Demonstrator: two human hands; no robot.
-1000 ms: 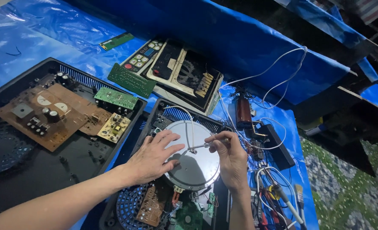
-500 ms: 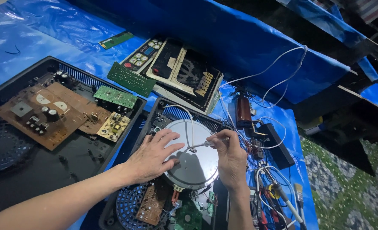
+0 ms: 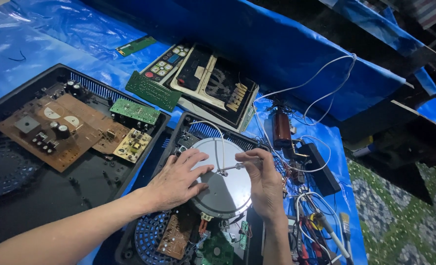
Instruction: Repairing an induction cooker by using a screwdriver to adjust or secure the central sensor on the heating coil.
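On a blue-tarped workbench, the left hand (image 3: 176,180) lies flat, fingers spread, on a round metal heating disc (image 3: 223,179) inside an opened black housing (image 3: 178,142); the right hand (image 3: 264,181) pinches a screwdriver (image 3: 237,167), shaft horizontal, tip leftward at disc centre.

disc (image 3: 225,189) in open casing (image 3: 198,130), circuit board (image 3: 56,130) left

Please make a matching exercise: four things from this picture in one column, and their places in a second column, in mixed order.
Things:
1. left hand
2. right hand
3. brown circuit board
4. small brush

Places:
A. inside the big black casing at the left
B. holding a screwdriver at the disc's centre
C. flat on the round grey disc
D. at the right edge of the blue sheet

Pairs: 1-C, 2-B, 3-A, 4-D
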